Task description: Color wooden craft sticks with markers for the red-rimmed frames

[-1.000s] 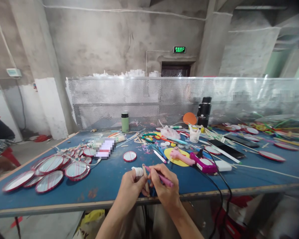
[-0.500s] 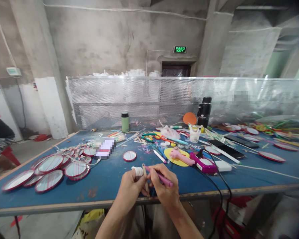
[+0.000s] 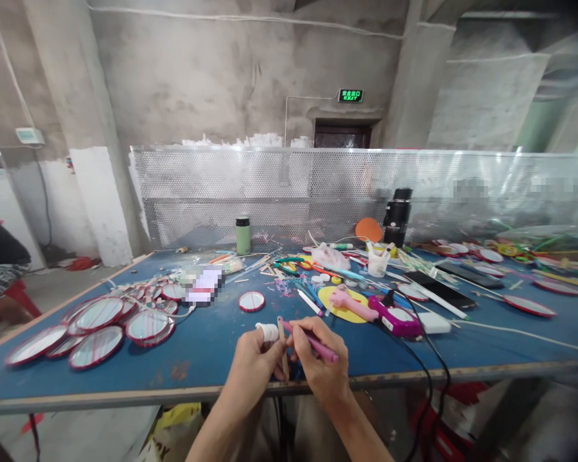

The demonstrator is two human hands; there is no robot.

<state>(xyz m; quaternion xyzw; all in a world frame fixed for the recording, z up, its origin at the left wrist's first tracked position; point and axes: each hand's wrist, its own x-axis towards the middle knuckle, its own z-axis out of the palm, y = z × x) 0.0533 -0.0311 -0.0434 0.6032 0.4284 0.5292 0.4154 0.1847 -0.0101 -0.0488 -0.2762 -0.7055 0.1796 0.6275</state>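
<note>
Head view: I note left hand (image 3: 254,358) pinching wooden stick (image 3: 284,367), right hand (image 3: 324,362) fingers around pink pen (image 3: 322,348), by table (image 3: 197,356) front edge.

the worktop (image 3: 207,346) is blue with a pale edge, marked by a brown stain (image 3: 178,371) near the front. at its left lies a heap of red-rimmed discs (image 3: 96,348), overlapping; one small disc (image 3: 252,301) sits apart from them. a green bottle (image 3: 243,237) and a black flask (image 3: 397,219) stand upright toward the back. between the flask and the front edge are a white cup (image 3: 377,264), a yellow disc (image 3: 325,296), a white box (image 3: 436,323) and a dark phone (image 3: 440,290).
</note>
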